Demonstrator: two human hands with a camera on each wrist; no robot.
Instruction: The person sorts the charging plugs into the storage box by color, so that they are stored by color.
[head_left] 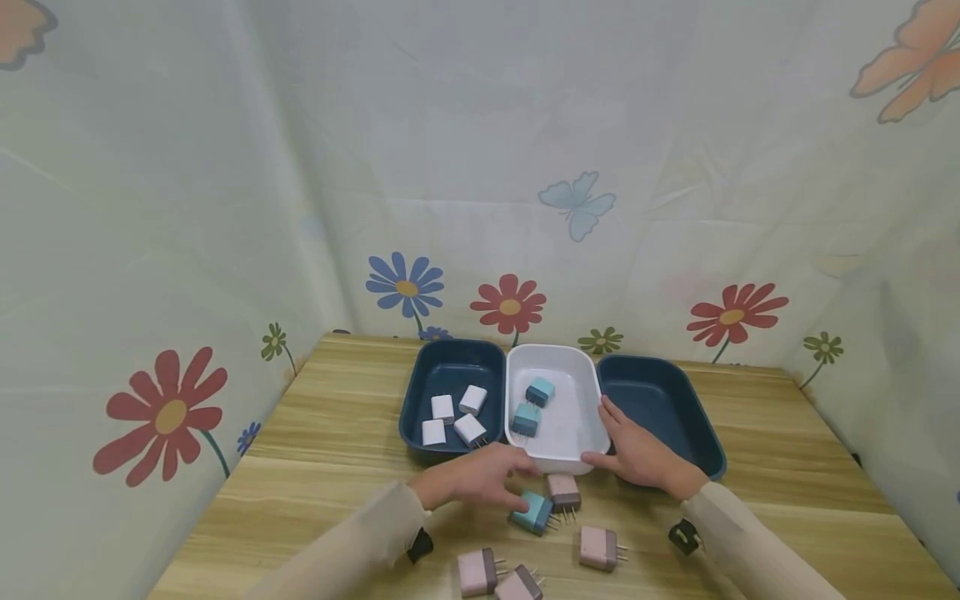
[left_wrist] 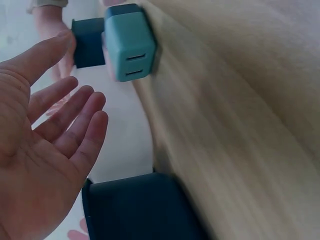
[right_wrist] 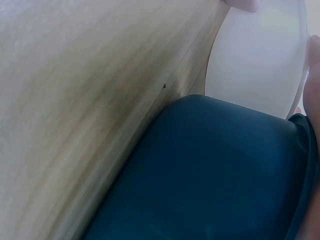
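Table (head_left: 352,417), wood-grained, before flower-printed cloth (head_left: 465,167).

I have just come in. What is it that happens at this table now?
A person's left hand is open beside a teal charger on the table, not gripping it. The right hand rests at the rim of the white tray, where two teal chargers lie. Four white chargers are in the left navy tray. Four pink chargers show on the table.
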